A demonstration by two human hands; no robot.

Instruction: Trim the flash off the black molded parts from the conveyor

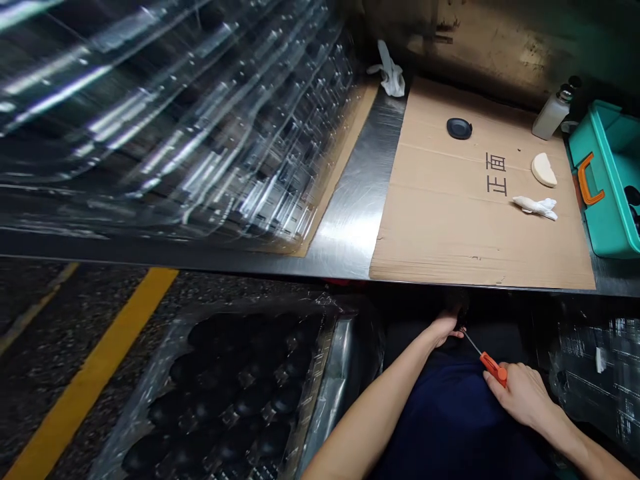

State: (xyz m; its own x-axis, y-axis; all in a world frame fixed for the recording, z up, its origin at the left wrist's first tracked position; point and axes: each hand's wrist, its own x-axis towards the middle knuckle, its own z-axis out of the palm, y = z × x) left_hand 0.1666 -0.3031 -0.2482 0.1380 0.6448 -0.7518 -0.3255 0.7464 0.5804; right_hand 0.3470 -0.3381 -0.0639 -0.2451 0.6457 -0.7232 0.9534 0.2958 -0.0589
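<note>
Low in front of my body, my right hand [523, 393] is closed around an orange-handled utility knife [493, 369]. Its thin metal blade points up and left, toward my other hand. Just below the bench edge, my left hand [443, 330] has its fingers curled at a dark object [457, 303] that blends into the shadow. The blade tip meets the fingers of that hand, or lies very close to them. What the left fingers grip is too dark to name.
Clear plastic trays [225, 133] are stacked on the bench at left. A cardboard sheet [450, 227] bears a black round part [459, 129], a white pad [543, 170] and a crumpled tissue [536, 207]. Behind are a bottle [553, 113] and teal bin [613, 230]. Black domed parts [225, 393] fill a lower tray.
</note>
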